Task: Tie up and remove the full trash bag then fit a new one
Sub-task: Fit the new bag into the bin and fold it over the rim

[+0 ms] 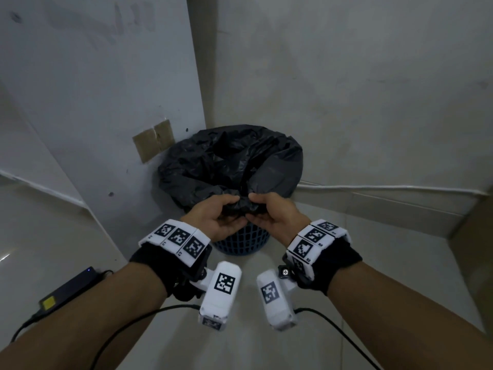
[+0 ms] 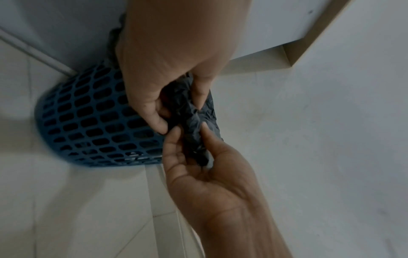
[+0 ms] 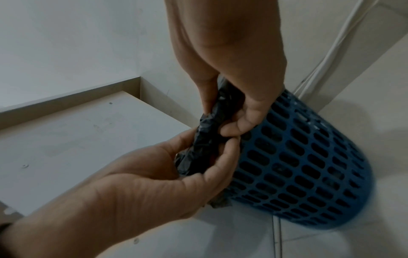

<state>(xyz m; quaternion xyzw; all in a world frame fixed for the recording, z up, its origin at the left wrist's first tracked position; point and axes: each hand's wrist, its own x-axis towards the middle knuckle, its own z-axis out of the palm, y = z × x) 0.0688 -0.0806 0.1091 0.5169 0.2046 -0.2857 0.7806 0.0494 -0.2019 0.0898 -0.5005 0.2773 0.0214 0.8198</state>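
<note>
Both mitts bunched on the near edge of the black trash bag (image 1: 229,158), right at the front rim of the blue mesh bin (image 1: 241,243): left hand (image 1: 217,218) pinching a crumpled fold between thumb and fingers, right hand (image 1: 269,213) pinching the same wad, fingertips touching. Bag still seated in the bin, mouth gaping. Bin tucked into the wall corner, open floor (image 1: 373,263) out front and right. Power brick (image 1: 70,288) off to the left.
</note>
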